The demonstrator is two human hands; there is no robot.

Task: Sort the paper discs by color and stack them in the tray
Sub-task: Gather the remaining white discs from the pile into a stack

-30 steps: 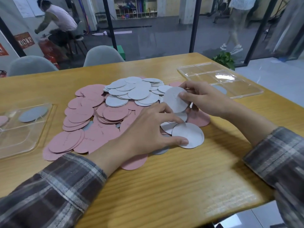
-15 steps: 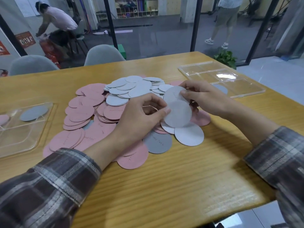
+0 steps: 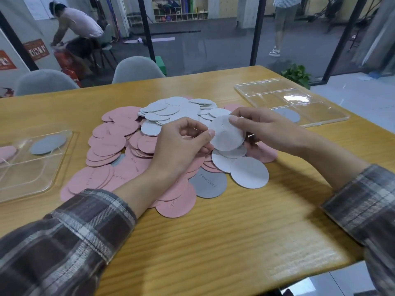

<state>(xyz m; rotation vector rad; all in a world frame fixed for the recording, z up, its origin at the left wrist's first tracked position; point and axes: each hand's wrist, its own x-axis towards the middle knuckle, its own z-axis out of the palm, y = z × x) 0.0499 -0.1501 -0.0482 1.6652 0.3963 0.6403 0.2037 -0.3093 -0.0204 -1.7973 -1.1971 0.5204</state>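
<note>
A white disc (image 3: 226, 135) is held just above the heap, gripped by both hands. The right hand (image 3: 267, 129) pinches its upper edge, thumb on the face. The left hand (image 3: 181, 146) pinches its left edge with curled fingers. Below lie pink discs (image 3: 111, 144), more white discs (image 3: 171, 110) and a grey disc (image 3: 208, 184) on the wooden table (image 3: 213, 242). A clear tray (image 3: 320, 116) sits to the right and another tray (image 3: 32, 174) to the left.
</note>
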